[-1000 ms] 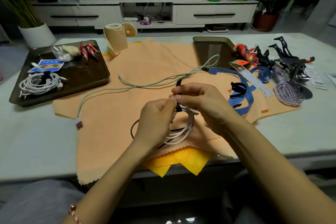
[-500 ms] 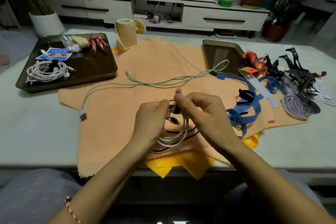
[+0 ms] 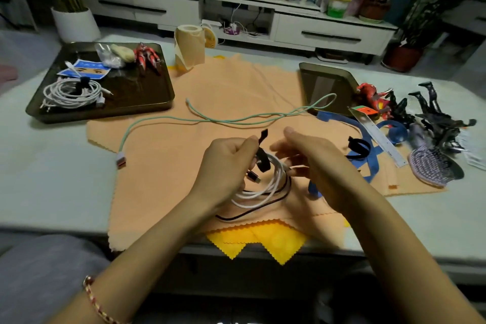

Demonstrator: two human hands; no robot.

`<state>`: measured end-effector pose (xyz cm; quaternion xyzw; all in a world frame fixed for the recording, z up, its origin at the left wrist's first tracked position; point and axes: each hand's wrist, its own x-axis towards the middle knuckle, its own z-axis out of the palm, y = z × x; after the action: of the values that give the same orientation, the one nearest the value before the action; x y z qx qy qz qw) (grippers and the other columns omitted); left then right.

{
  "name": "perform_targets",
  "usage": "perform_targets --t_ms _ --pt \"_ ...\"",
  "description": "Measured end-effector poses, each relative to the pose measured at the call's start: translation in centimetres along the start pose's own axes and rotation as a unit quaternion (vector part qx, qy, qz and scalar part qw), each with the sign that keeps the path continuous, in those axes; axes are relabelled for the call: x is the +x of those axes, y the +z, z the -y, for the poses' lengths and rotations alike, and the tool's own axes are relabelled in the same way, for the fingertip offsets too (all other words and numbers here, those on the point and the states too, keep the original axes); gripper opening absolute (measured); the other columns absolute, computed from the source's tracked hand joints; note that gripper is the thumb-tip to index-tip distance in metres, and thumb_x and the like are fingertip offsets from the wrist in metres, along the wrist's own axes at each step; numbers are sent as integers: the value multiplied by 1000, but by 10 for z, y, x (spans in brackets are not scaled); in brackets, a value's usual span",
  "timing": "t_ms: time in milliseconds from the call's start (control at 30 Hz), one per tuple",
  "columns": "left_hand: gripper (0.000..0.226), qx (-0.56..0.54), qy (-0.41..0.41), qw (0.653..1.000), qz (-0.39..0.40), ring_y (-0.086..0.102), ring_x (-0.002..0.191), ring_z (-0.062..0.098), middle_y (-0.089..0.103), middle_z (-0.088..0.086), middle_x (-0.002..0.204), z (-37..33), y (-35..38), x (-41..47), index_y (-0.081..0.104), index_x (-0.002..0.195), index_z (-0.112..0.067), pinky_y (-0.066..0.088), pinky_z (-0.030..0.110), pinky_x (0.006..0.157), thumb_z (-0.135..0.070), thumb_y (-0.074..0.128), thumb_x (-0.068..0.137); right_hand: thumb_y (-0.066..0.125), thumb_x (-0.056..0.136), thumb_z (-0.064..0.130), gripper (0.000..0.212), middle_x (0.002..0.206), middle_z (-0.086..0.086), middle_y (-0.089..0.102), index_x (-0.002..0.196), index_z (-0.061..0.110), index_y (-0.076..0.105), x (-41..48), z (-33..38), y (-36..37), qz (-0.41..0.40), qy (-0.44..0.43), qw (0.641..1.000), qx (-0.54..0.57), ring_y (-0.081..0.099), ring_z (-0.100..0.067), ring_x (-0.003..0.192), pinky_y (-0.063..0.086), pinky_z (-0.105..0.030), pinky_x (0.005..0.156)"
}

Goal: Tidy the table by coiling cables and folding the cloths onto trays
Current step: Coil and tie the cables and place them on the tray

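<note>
Curled round the coiled cable (image 3: 273, 184) and black strap (image 3: 263, 136) at frame centre, the left hand (image 3: 226, 166) holds both; the right hand (image 3: 318, 166) is too blurred to tell.

— Where did the camera sit?
— On the person's head: one wide-angle view, facing forward and down across the pale grey bench (image 3: 57, 179).
— How near?
— Close. The left hand (image 3: 223, 166) and right hand (image 3: 315, 163) filled the lower middle, forearms entering from the bottom edge; the low white TV cabinet (image 3: 331, 34) stood far behind.
</note>
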<state>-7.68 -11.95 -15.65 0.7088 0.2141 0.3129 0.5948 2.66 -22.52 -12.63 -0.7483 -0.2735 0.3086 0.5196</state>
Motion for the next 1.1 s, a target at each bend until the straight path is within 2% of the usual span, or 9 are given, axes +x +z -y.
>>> perform_targets --t_ms 67,133,400,533,633,767,867,1000,1100 --pt "50 -2 8 1000 17 34 31 3 38 -9 33 -2 2 -3 43 46 -13 28 15 37 -18 47 96 58 85 35 25 103 -3 69 100 18 70 -2 0 -2 121 -1 991 49 63 -17 98 50 -26 80" --pt "50 -7 12 1000 27 37 29 1 40 -9 32 -3 4 -5 43 46 -13 28 11 36 -17 47 95 59 85 21 23 103 -4 69 104 16 68 -4 1 -3 172 -41 979 103 65 -14 99 54 -23 79" --pt "48 -8 -10 998 62 31 32 5 39 -8 35 -1 3 -11 46 47 -14 26 16 37 -20 46 96 63 85 15 8 69 4 68 85 9 68 -4 -3 -1 50 -100 993 27 62 -1 61 46 -12 56" --pt "48 10 -1 996 84 28 33 4 34 -8 36 4 9 -15 43 46 -15 25 16 38 -17 47 94 61 88 14 8 72 1 64 84 9 66 1 -5 0 -80 -108 991 15 56 4 55 45 -9 52" --pt "48 18 -4 998 61 30 32 3 34 -9 34 9 13 -19 42 47 -10 25 9 38 -15 46 95 61 88 12 9 72 -1 64 84 6 66 -3 0 2 -115 -145 982 45 56 1 54 47 -11 54" --pt "53 3 -73 997 2 28 30 5 33 -7 30 15 16 -15 43 42 -14 25 19 39 -17 45 94 64 85 6 6 71 0 67 81 8 68 -20 4 12 -132 -237 962 41 62 -3 61 50 -15 57" --pt "60 40 -51 997 -45 36 35 6 40 -7 31 11 12 -13 49 34 -18 26 23 43 -21 45 94 66 83 5 8 76 2 70 85 10 72 -33 -4 29 -141 -344 924 -87 64 -5 71 52 -20 65" --pt "47 13 -33 992 -122 39 48 21 42 11 49 8 -1 -7 55 61 11 30 31 51 -20 46 95 65 80 5 11 82 -2 71 88 6 72 -36 -15 42 -91 -404 893 -177 61 -8 76 49 -26 68" --pt "46 21 -16 990 -135 36 52 22 39 17 53 7 -4 -4 51 66 17 30 35 53 -20 47 93 65 78 7 13 83 0 71 88 7 73 -33 -18 43 -90 -406 889 -192 59 -8 78 48 -26 69"
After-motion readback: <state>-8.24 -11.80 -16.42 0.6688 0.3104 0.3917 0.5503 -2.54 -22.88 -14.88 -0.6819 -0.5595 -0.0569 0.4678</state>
